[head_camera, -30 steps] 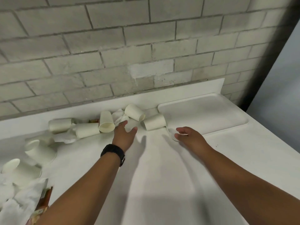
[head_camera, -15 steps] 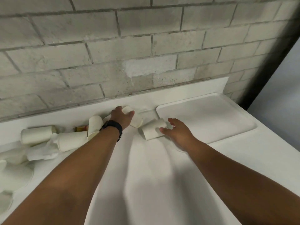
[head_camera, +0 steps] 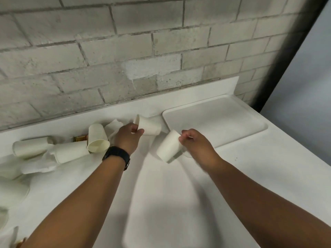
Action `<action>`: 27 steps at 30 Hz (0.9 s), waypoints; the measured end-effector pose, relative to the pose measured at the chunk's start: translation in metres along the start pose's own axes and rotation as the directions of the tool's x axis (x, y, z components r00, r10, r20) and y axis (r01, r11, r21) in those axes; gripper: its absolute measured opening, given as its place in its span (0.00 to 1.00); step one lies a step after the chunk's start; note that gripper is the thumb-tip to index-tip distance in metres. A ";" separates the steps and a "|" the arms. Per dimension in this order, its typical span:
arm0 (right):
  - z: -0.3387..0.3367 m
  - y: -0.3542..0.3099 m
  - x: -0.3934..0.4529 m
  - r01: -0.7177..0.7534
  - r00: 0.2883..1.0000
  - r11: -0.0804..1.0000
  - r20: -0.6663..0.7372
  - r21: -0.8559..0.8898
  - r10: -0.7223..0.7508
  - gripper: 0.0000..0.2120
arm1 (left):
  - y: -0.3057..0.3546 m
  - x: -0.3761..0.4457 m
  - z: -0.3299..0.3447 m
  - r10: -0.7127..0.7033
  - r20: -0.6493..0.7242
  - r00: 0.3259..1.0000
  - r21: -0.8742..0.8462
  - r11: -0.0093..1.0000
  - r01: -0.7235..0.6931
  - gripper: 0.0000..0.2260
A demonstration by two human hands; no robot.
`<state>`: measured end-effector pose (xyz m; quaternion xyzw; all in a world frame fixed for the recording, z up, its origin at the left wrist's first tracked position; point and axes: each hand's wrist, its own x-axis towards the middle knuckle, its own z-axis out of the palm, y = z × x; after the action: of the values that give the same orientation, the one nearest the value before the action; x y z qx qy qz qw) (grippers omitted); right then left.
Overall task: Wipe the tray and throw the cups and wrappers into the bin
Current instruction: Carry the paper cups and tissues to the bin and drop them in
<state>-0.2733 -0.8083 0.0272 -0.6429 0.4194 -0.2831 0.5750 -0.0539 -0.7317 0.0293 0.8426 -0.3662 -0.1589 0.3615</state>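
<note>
At the left edge of the head view several pale shapes are cut off and blurred; they look like more paper cups and crumpled napkins point(head_camera: 35, 166), but how many cannot be told. A small brown wrapper point(head_camera: 80, 138) shows only as a sliver behind the cups, left of the tray, and another brownish scrap point(head_camera: 21, 241) at the bottom left corner is mostly out of view.

The white tray point(head_camera: 215, 120) lies flat on the white counter point(head_camera: 179, 203), against the upstand below the grey brick wall point(head_camera: 143, 51). Its surface is bare where it shows, and its near left corner is hidden behind the right hand.

Five paper cups can be counted clearly. The left hand point(head_camera: 127, 138), with a black watch point(head_camera: 117, 156) on its wrist, pinches the rim of one cup point(head_camera: 149, 126) between thumb and curled fingers, holding it on its side just left of the tray. The right hand point(head_camera: 195, 145) has its fingers curled on the rim of a second cup point(head_camera: 169, 146), tilted bottom-down over the counter at the tray's near left corner. Farther left of the tray, three cups lie on their sides among the napkins: one with its mouth toward the camera point(head_camera: 97, 138), one beside it point(head_camera: 70, 153), and one beyond that point(head_camera: 30, 147).
</note>
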 end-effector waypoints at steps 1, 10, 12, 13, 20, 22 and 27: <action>-0.009 0.001 -0.008 0.003 1.000 0.999 -0.017 0.037 -0.002 0.03 | 0.008 -0.016 0.001 0.023 -0.018 1.000 -0.036 0.999 -0.024 0.07; -0.097 0.018 -0.080 0.011 0.991 0.888 -0.122 0.461 0.051 0.07 | 0.058 -0.118 0.039 0.089 0.032 0.996 -0.449 0.891 -0.065 0.14; -0.115 0.025 -0.094 0.027 0.990 0.857 -0.131 0.514 0.047 0.07 | 0.069 -0.132 0.055 0.093 0.070 0.993 -0.438 0.898 -0.053 0.09; -0.127 0.029 -0.104 0.037 0.990 0.843 -0.138 0.536 0.044 0.07 | 0.077 -0.142 0.067 0.107 0.102 0.989 -0.400 0.915 -0.058 0.06; -0.204 0.055 -0.157 0.043 0.977 0.809 -0.194 0.587 0.089 0.10 | 0.140 -0.198 0.137 0.249 0.312 0.917 -0.394 0.912 -0.113 0.08; -0.232 0.067 -0.179 0.030 0.967 0.816 -0.223 0.577 0.121 0.11 | 0.160 -0.216 0.161 0.290 0.365 0.885 -0.400 0.907 -0.132 0.08; -0.313 0.112 -0.243 0.054 0.928 0.753 -0.312 0.656 0.205 0.10 | 0.208 -0.271 0.224 0.402 0.470 0.786 -0.413 0.887 -0.207 0.10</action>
<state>-0.6806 -0.7539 0.0026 -0.3198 0.4191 -0.5017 0.6859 -0.4622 -0.7416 0.0272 0.6155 -0.5535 -0.3900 0.4033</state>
